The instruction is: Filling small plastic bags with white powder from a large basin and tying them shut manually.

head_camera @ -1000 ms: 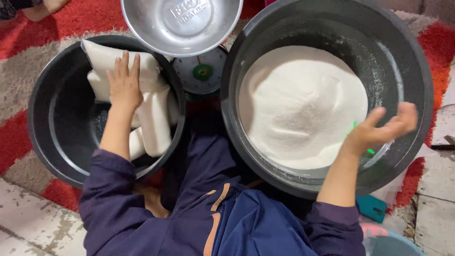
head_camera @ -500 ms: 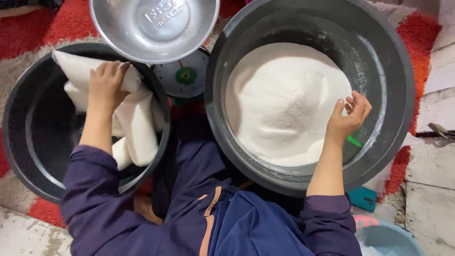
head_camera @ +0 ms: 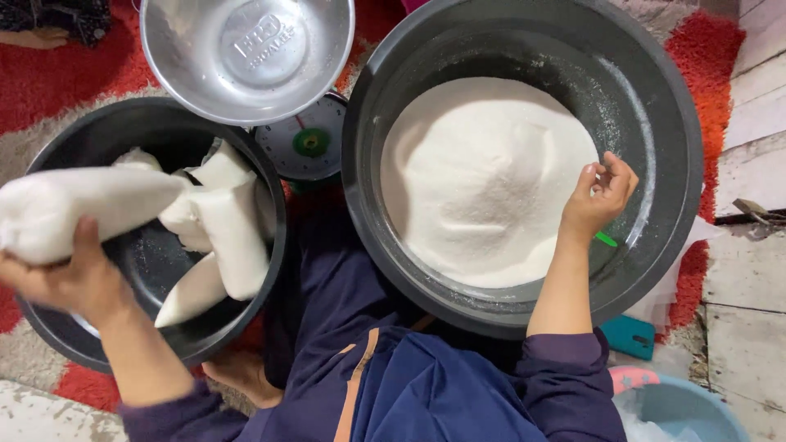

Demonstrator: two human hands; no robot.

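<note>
2 dark basins (head_camera: pixel 671 106) | 1 steel bowl (head_camera: pixel 246 53) | left hand (head_camera: pixel 70 282) grasping 1 white bag (head_camera: pixel 82 209) | right hand (head_camera: pixel 602 196) curled over powder (head_camera: pixel 483 180), grip unclear

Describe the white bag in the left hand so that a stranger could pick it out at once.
Start at the smaller dark basin on the left, which holds several filled white bags. The one meant is the plump white bag lifted over the basin's left rim. Alone among them, it is held in the left hand, not lying inside.

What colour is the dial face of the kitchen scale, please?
Pale grey with a green centre, on the kitchen scale; head view.
</note>
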